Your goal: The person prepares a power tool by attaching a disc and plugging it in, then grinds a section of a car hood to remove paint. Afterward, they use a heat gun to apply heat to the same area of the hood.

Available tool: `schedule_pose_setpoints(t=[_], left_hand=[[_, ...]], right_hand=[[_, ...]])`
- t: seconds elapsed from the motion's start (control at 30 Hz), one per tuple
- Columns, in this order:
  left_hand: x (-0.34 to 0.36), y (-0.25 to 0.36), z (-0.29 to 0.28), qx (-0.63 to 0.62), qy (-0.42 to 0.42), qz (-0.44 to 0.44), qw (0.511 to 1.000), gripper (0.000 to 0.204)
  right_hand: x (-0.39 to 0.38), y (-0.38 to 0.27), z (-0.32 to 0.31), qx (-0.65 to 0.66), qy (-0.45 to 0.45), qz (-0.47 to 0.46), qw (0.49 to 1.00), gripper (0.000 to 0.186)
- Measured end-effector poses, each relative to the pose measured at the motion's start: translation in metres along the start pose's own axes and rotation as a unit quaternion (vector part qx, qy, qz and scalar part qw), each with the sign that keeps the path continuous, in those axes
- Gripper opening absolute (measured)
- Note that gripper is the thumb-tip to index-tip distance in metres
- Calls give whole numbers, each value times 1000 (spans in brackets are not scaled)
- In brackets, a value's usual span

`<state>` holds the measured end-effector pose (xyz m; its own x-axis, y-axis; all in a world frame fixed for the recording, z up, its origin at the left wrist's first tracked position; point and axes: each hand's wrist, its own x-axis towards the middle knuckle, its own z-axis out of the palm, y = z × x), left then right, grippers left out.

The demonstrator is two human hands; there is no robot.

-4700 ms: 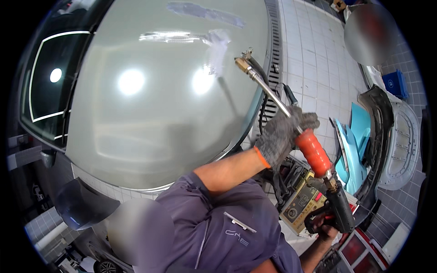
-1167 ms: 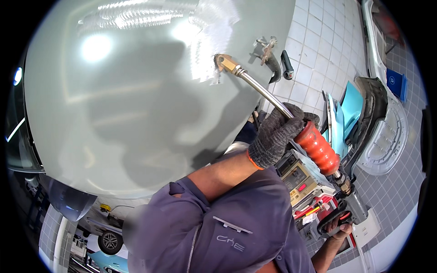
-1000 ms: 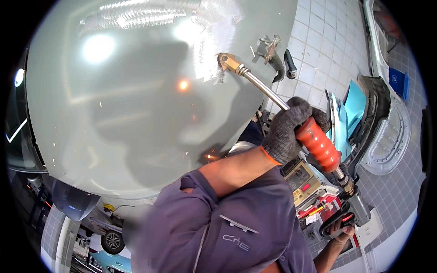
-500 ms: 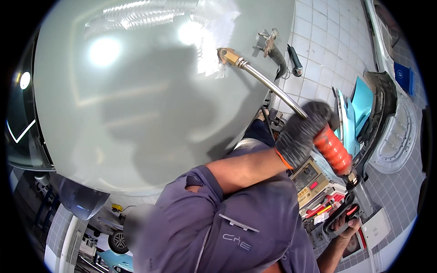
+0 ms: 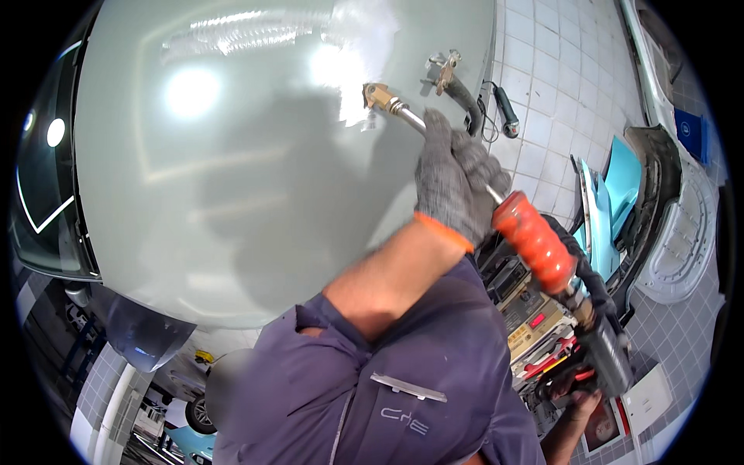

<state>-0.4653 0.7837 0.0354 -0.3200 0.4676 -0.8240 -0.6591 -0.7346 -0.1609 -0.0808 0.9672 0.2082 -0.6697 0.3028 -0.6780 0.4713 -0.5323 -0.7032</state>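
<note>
A dark angle grinder [image 5: 505,112] lies by the white tiles [image 5: 542,108]. Farther right, turquoise body panels [image 5: 622,178] lean together beside a black curved bumper part [image 5: 656,174], with a silver pressed-metal panel [image 5: 676,244] just past it. A blue bin [image 5: 690,133] stands near grey floor tiles [image 5: 659,333]. At lower left is a dark glossy curved panel [image 5: 147,333]; near it are a small yellow object [image 5: 204,356], a spoked wheel [image 5: 201,415], partly hidden, and a white pipe [image 5: 113,404]

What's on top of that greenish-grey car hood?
On the greenish-grey car hood: a brass-coloured tool tip and a brownish metal clamp with a thick black cable. Whatever is behind the grey gloved hand is covered.
</note>
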Motion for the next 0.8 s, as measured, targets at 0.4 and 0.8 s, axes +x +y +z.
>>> schedule_pose_setpoints(t=[0.4, 0.8], left_hand=[[-20, -21, 0, -9, -18, -38, 999, 44], [15, -3, -11, -98, -318, -128, 934, 52]], right_hand=[[2, -26, 40, 126, 160, 78, 976, 60], [5, -9, 39, -27, 136, -33, 990, 49]])
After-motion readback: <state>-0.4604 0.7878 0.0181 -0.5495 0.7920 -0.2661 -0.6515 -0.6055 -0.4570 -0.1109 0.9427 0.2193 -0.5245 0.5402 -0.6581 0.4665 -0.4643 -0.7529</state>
